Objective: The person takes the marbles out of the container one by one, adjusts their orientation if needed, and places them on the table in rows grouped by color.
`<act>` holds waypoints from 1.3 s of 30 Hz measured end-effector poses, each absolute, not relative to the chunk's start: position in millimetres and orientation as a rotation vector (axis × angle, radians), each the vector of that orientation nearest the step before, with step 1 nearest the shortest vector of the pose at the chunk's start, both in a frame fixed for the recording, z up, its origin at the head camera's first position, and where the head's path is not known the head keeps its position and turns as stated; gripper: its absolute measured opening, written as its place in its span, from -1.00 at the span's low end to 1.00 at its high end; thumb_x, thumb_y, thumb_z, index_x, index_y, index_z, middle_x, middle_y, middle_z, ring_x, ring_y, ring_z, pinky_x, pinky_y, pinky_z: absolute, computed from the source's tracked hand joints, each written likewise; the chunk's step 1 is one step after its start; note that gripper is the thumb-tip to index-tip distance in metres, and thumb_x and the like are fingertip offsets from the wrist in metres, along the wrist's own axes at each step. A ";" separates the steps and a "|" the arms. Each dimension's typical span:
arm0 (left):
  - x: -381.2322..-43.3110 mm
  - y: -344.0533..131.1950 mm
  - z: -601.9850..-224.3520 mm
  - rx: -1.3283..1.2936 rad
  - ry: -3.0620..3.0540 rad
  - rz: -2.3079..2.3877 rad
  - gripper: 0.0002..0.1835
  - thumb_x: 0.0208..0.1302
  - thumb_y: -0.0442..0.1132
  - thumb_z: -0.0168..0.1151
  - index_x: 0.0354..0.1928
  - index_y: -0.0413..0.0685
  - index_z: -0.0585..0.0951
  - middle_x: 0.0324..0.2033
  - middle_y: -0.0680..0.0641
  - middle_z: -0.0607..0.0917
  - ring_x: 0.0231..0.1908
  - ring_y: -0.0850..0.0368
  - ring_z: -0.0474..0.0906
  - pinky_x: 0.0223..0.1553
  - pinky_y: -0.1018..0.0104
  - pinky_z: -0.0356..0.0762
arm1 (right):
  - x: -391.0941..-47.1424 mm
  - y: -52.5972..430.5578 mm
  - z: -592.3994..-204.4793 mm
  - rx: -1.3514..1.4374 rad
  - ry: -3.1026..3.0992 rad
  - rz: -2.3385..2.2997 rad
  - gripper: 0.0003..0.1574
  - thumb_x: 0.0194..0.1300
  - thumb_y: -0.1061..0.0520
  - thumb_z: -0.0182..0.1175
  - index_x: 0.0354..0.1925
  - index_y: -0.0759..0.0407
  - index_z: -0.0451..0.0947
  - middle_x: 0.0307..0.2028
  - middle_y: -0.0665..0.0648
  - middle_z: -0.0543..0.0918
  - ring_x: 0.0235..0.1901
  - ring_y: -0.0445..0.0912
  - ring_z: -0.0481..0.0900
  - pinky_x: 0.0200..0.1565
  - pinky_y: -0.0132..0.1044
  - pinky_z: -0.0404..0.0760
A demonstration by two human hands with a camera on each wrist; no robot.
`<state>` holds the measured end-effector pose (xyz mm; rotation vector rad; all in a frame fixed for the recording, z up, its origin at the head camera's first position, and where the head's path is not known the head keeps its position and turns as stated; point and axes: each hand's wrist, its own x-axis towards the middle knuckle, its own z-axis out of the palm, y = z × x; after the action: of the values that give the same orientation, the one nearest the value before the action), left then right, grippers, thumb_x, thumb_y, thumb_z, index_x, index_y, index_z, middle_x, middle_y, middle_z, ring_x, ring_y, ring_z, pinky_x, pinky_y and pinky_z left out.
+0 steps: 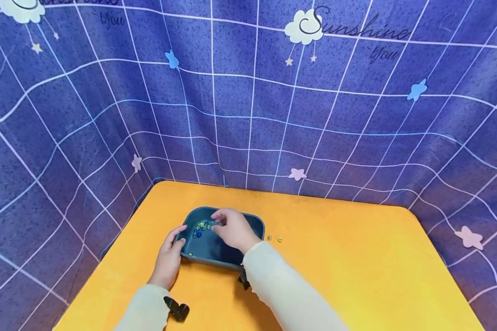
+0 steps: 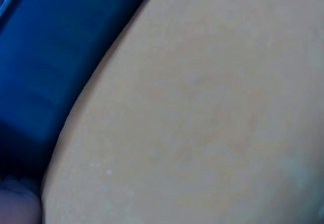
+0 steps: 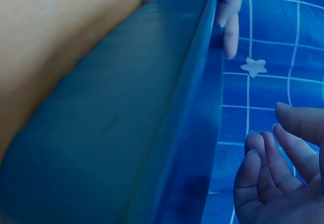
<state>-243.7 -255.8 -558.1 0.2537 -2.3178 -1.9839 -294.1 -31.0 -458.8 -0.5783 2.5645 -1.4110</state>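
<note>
A dark teal plastic basin (image 1: 221,250) rests on the table, tilted towards the near side. My left hand (image 1: 169,257) grips its left rim; the right wrist view also shows those fingers (image 3: 230,37) at the rim. Inside the basin, small green and blue glass marbles (image 1: 202,227) gather towards the left, with one marble (image 1: 191,254) near the front wall. Over the basin hovers my right hand (image 1: 234,230), thumb and fingers loosely bent and apart. In the right wrist view nothing shows between those fingers (image 3: 248,176). The left wrist view is mostly filled by skin beside the basin wall (image 2: 55,57).
Two loose marbles (image 1: 280,239) lie on the yellow tabletop (image 1: 356,266) just right of the basin. A blue-purple grid-patterned curtain (image 1: 248,105) hangs behind the table and along its sides. Dark wrist mounts (image 1: 177,309) sit on the pale sleeves.
</note>
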 end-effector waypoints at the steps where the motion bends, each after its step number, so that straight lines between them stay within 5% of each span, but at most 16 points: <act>1: -243.2 -255.7 -558.1 0.249 -2.317 -1.984 -0.53 0.66 -0.18 -0.11 0.52 0.14 0.34 0.61 -0.06 0.04 0.58 -0.03 -0.18 0.53 -0.15 -0.16 | -295.0 -35.2 -459.3 -0.580 2.572 -1.384 -0.73 0.41 0.16 0.35 0.06 0.04 0.66 -0.08 -0.05 0.66 -0.11 -0.16 0.57 -0.04 -0.21 0.63; 17: -240.0 -251.0 -558.2 0.241 -2.308 -2.012 -0.54 0.67 -0.15 -0.11 0.51 0.17 0.35 0.60 -0.05 0.05 0.57 -0.02 -0.13 0.53 -0.11 -0.10 | -316.5 -52.1 -511.9 -0.522 2.585 -1.180 -0.43 0.35 0.18 0.39 0.30 0.10 0.56 0.24 0.10 0.49 -0.14 -0.12 0.57 -0.06 -0.20 0.63; 24: -243.0 -254.5 -559.0 0.251 -2.309 -2.005 -0.55 0.67 -0.16 -0.10 0.50 0.19 0.36 0.60 -0.01 0.06 0.56 0.00 -0.11 0.52 -0.09 -0.07 | -323.9 -62.8 -515.5 -0.598 2.586 -1.039 -0.25 0.33 0.11 0.42 0.42 0.05 0.45 0.36 0.09 0.42 0.16 -0.05 0.54 0.19 -0.14 0.56; 39: -241.6 -254.9 -559.0 0.254 -2.276 -2.024 -0.56 0.66 -0.17 -0.09 0.48 0.19 0.38 0.59 -0.02 0.08 0.56 0.01 -0.06 0.51 -0.06 0.00 | -338.8 -84.1 -522.6 -0.589 2.712 -0.856 -0.56 0.34 0.16 0.39 0.18 0.03 0.67 0.17 0.06 0.58 0.16 -0.03 0.55 0.21 -0.16 0.55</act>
<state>-241.6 -254.9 -559.0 0.2545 -2.2760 -2.0241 -338.8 -84.1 -522.6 -0.5891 2.7120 -0.8559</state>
